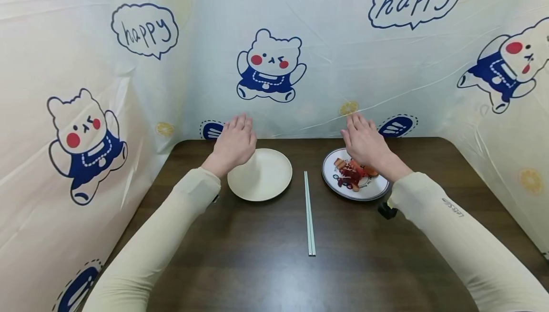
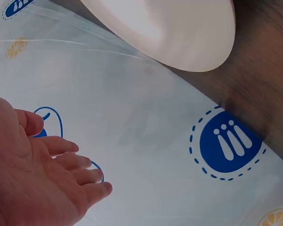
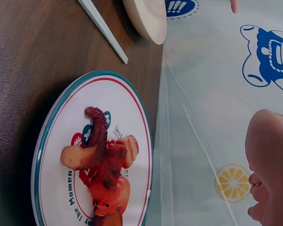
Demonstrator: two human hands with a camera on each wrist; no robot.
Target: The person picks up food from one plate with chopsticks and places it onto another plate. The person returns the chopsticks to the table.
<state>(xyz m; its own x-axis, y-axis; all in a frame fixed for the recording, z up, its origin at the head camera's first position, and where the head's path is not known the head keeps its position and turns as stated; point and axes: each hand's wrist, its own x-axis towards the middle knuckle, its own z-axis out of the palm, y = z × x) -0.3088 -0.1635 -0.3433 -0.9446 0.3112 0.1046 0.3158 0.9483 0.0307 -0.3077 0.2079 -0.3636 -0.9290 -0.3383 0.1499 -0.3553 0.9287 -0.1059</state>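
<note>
- Here, the left hand (image 1: 233, 143) reached forward past the cream plate (image 1: 263, 176); its fingers were extended and relaxed, palm bare in the left wrist view.
- Right hand (image 1: 364, 143): likewise reached forward, fingers extended and lying close together in the head view, thumb slightly apart from them. Only part of this hand showed in its own wrist view.
- Cream plate: to the right of the left hand and nearer the person, apart from the fingers.
- Patterned plate (image 1: 329, 169): on the near side of the right hand, which overlapped its far edge in the head view; the right wrist view showed the two apart.
- Food pieces (image 1: 353, 176): on the patterned plate, nearer the person than the right hand's fingers; red, orange and brown, one curled like a tentacle.
- Chopsticks (image 1: 310, 216): side by side between the two hands, nearer the person than either, lengthwise on the dark table (image 1: 231, 264).
- Printed sheet (image 1: 330, 78): rose beyond both hands, with bears and "happy" bubbles. Whether any fingertip touched it, I could not tell.
- Pale sleeves (image 1: 167, 236): covered both forearms behind the hands.
</note>
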